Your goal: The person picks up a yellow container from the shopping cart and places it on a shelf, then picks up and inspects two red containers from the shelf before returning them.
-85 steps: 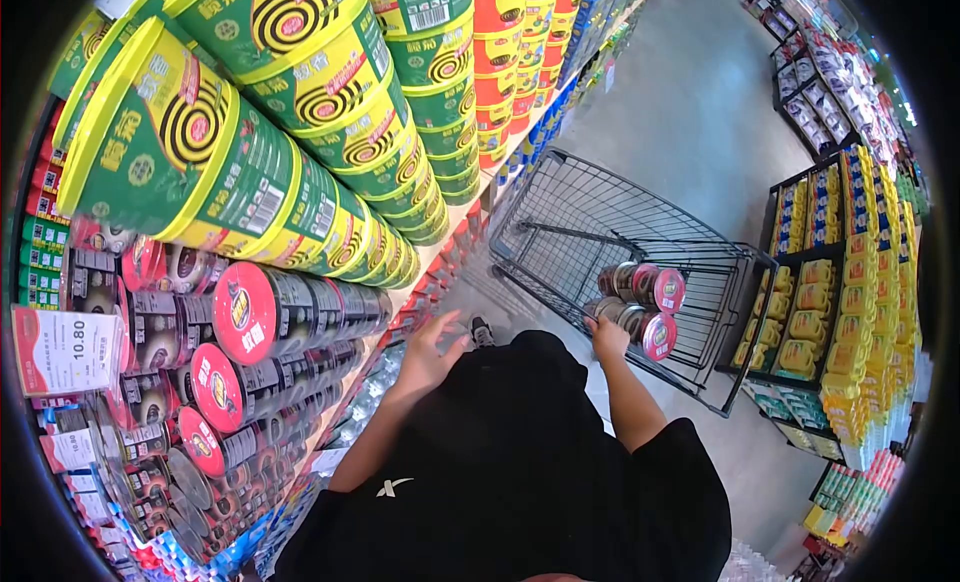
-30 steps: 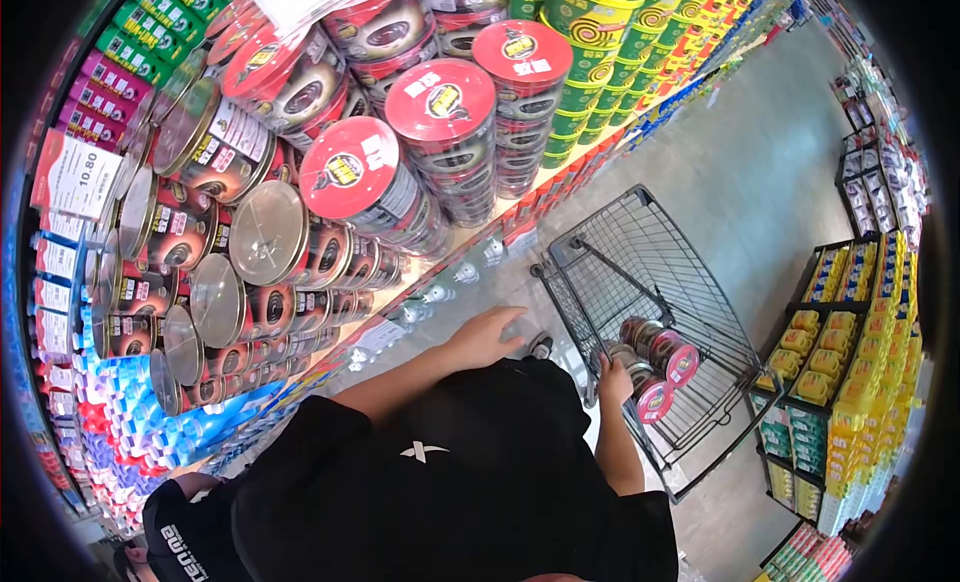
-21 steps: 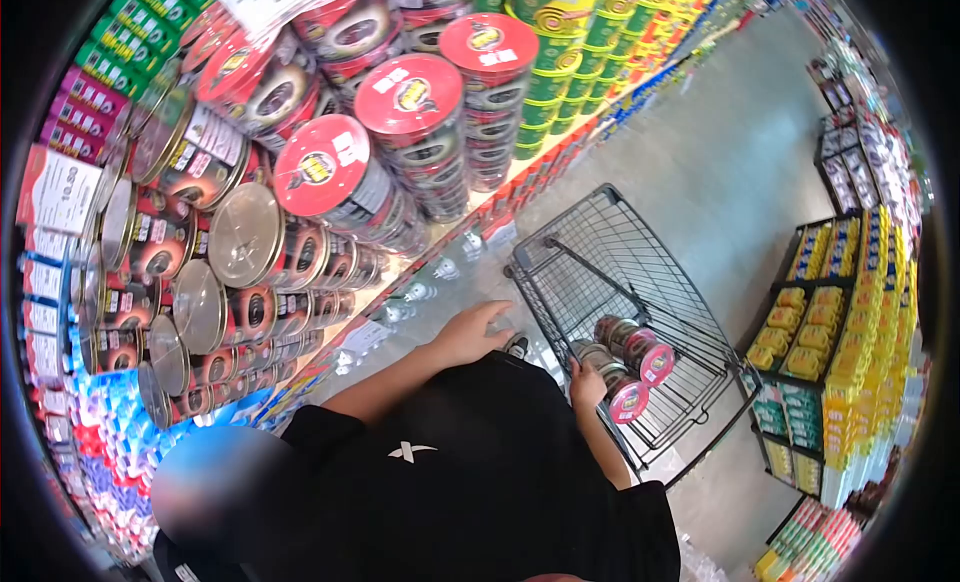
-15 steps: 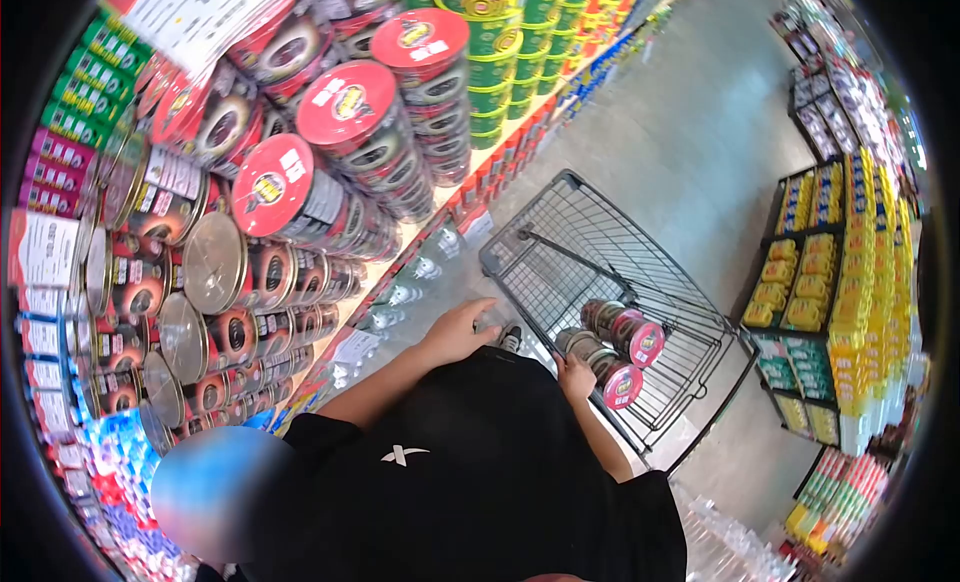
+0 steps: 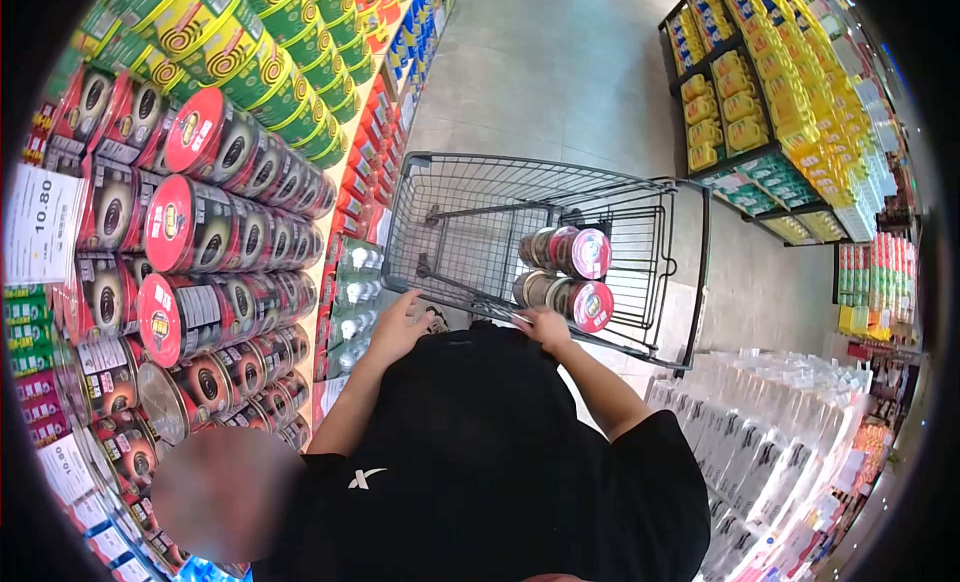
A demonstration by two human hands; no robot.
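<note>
A dark wire shopping cart (image 5: 560, 168) stands in front of me, turned sideways across the aisle. My right hand (image 5: 547, 330) is closed on its near top rail. In the cart lie two stacks of round tubs, a far stack (image 5: 562, 250) and a near stack (image 5: 566, 300), with pinkish-red lids facing right. My left hand (image 5: 398, 330) is open beside the cart's near left corner, thumb apart from the fingers, fingertips close to the rail. It holds nothing.
Shelves on the left carry stacked red-lidded tubs (image 5: 235, 222), green and yellow buckets (image 5: 270, 72) and a price card (image 5: 42, 222). Across the aisle floor (image 5: 540, 72) is a rack of yellow bottles (image 5: 745, 92). Clear-wrapped packs (image 5: 760, 432) stand close on the right.
The view has turned, and the cart now lies more level across it. My left hand has come nearer the cart's corner. The right hand keeps hold of the near rail.
</note>
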